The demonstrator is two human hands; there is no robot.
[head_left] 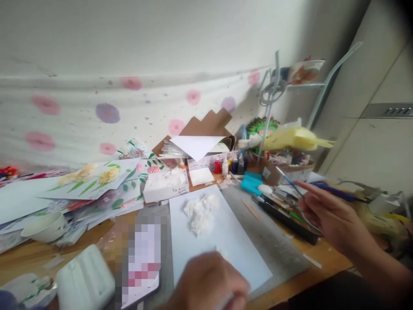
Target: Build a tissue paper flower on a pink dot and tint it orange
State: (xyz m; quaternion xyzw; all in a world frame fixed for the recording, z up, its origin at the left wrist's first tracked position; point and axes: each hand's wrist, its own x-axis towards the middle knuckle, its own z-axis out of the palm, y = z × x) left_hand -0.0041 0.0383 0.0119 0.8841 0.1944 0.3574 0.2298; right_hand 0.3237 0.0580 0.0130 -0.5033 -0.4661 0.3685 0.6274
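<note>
My right hand (pixel 332 215) is raised at the right, its fingers closed around a slim blue stick-like tool (pixel 292 183) with a pale tip pointing up and left. Low in the middle, my left hand (pixel 211 280) is curled into a fist and blurred; a light bit shows at its lower edge, but what it holds cannot be made out. Beyond that fist lies a white sheet of paper (pixel 238 245) with ruffled white flower-like clusters (pixel 201 213) on it. A small pale piece (pixel 221 251) sits right by my left knuckles.
A grey mat (pixel 277 245) lies under the paper. To the right are a long black case (pixel 287 219) and a wooden stick (pixel 251 209). Small paint bottles (pixel 226 165) stand behind. Leftward are a white box (pixel 85 280), a phone-like pixelated object (pixel 142 267), a bowl (pixel 47 226) and flower pictures (pixel 97 178).
</note>
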